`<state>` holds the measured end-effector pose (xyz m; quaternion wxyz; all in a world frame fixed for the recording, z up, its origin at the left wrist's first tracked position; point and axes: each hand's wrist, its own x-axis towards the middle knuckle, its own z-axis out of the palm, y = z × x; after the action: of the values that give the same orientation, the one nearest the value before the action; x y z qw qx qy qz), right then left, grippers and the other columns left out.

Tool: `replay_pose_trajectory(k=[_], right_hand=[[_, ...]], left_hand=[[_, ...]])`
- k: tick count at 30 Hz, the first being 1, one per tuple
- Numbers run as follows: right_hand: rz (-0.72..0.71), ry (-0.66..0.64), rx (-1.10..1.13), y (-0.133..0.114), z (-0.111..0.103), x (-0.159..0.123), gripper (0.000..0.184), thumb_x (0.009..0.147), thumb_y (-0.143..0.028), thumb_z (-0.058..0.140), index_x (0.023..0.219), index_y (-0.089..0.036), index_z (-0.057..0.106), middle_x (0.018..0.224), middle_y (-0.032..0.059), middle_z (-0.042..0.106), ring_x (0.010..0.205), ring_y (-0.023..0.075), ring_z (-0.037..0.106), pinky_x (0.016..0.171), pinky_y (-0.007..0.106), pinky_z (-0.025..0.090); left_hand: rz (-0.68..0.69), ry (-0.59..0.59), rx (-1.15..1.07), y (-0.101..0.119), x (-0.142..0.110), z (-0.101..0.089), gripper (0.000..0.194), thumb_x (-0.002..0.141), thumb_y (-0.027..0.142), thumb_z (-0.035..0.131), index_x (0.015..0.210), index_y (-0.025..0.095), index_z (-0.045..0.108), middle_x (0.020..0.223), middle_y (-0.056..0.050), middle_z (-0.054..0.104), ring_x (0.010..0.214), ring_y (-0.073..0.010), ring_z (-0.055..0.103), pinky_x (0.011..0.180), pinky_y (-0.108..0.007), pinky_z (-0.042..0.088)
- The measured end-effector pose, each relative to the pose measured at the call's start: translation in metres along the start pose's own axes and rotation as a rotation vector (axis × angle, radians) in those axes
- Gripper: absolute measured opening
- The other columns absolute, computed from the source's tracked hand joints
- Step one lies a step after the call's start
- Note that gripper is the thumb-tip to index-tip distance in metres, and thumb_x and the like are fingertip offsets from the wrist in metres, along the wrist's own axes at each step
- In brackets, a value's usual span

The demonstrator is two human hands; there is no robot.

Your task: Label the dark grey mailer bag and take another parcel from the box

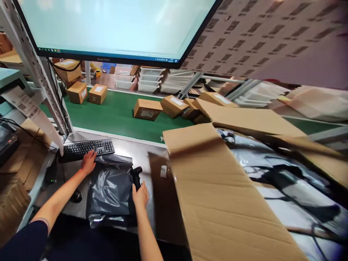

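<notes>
My left hand rests with fingers stretched onto the near edge of a black keyboard. My right hand is closed round the handle of a black barcode scanner lying on the steel bench. Between my hands lies a grey plastic mailer bag, flat on the bench. A large monitor with a pale screen hangs above.
A big open cardboard box filled with grey bags stands at my right. Behind the bench runs a green conveyor belt carrying several small cardboard parcels. A label printer with printed labels sits at left. White trays are stacked beyond.
</notes>
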<state>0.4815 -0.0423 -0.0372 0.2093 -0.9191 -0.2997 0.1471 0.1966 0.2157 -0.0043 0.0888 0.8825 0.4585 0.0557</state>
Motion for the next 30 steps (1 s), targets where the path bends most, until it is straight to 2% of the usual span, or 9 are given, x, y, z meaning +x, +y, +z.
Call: replay_pose_trajectory(k=[5,10,13,17,20,23,25,27,30], right_hand=[[0.090,-0.102,-0.124,0.018,-0.010,0.007,0.074,0.103,-0.048,0.044,0.160,0.000,0.044,0.153,0.0307,0.060,0.144,0.0429,0.059,0.113,0.052,0.050],[0.361,-0.058,-0.057,0.058,-0.027,-0.024,0.078,0.104,-0.053,0.037,0.158,0.002,0.043,0.143,0.0355,0.064,0.132,0.0474,0.067,0.105,0.056,0.054],[0.417,0.079,-0.046,0.072,-0.034,-0.044,0.081,0.100,-0.051,0.035,0.158,0.005,0.042,0.142,0.0391,0.061,0.133,0.0510,0.065,0.106,0.061,0.054],[0.250,0.149,0.116,0.070,-0.030,-0.069,0.078,0.090,-0.053,0.040,0.146,-0.001,0.056,0.143,0.0348,0.064,0.138,0.0455,0.063,0.115,0.056,0.051],[0.227,-0.034,0.252,0.062,-0.022,-0.087,0.054,0.080,-0.058,0.053,0.116,-0.021,0.070,0.113,0.0205,0.079,0.115,0.0431,0.075,0.103,0.053,0.057],[0.260,-0.130,0.275,0.058,-0.019,-0.099,0.024,0.070,-0.054,0.062,0.078,-0.030,0.064,0.077,0.0092,0.075,0.088,0.0421,0.076,0.086,0.054,0.058],[0.236,-0.170,0.301,0.058,-0.020,-0.102,0.022,0.070,-0.049,0.059,0.060,-0.030,0.054,0.063,0.0051,0.067,0.076,0.0371,0.073,0.079,0.050,0.057],[0.215,-0.169,0.327,0.059,-0.020,-0.102,0.024,0.071,-0.046,0.057,0.056,-0.029,0.051,0.064,0.0043,0.067,0.077,0.0327,0.072,0.079,0.045,0.057],[0.217,-0.121,0.349,0.057,-0.017,-0.099,0.021,0.072,-0.047,0.060,0.069,-0.027,0.056,0.075,0.0056,0.072,0.086,0.0303,0.072,0.085,0.041,0.056]], left_hand=[[-0.029,-0.100,0.171,-0.029,0.055,-0.030,0.108,0.082,0.026,0.080,0.173,0.008,0.025,0.181,-0.026,0.018,0.169,-0.0415,0.017,0.136,-0.058,0.013],[0.003,-0.220,0.179,-0.041,0.094,-0.040,0.136,0.061,0.032,0.098,0.173,0.007,0.026,0.178,-0.030,0.025,0.165,-0.0473,0.025,0.136,-0.062,0.012],[0.006,-0.226,0.188,-0.045,0.114,-0.051,0.131,0.068,0.037,0.095,0.173,0.003,0.023,0.177,-0.032,0.027,0.164,-0.0482,0.028,0.136,-0.062,0.013],[-0.075,-0.173,0.174,-0.036,0.126,-0.071,0.107,0.085,0.027,0.078,0.170,-0.004,0.021,0.175,-0.038,0.023,0.164,-0.0504,0.023,0.134,-0.064,0.012],[-0.123,-0.243,0.074,-0.017,0.087,-0.071,0.074,0.096,0.025,0.063,0.163,0.003,0.040,0.166,-0.034,0.045,0.158,-0.0445,0.039,0.128,-0.058,0.031],[-0.134,-0.466,-0.042,0.007,-0.002,-0.056,0.048,0.102,0.042,0.058,0.136,0.009,0.065,0.129,-0.024,0.076,0.121,-0.0371,0.073,0.101,-0.043,0.056],[-0.161,-0.624,-0.108,0.022,-0.070,-0.040,0.048,0.096,0.049,0.069,0.124,0.011,0.070,0.120,-0.021,0.080,0.114,-0.0360,0.077,0.092,-0.037,0.058],[-0.275,-0.708,-0.185,0.035,-0.124,-0.025,0.059,0.093,0.046,0.073,0.137,0.008,0.062,0.127,-0.025,0.077,0.122,-0.0384,0.074,0.096,-0.038,0.056],[-0.544,-0.589,-0.472,0.049,-0.165,-0.009,0.066,0.088,0.031,0.075,0.146,0.008,0.052,0.121,-0.023,0.078,0.124,-0.0385,0.073,0.100,-0.041,0.053]])
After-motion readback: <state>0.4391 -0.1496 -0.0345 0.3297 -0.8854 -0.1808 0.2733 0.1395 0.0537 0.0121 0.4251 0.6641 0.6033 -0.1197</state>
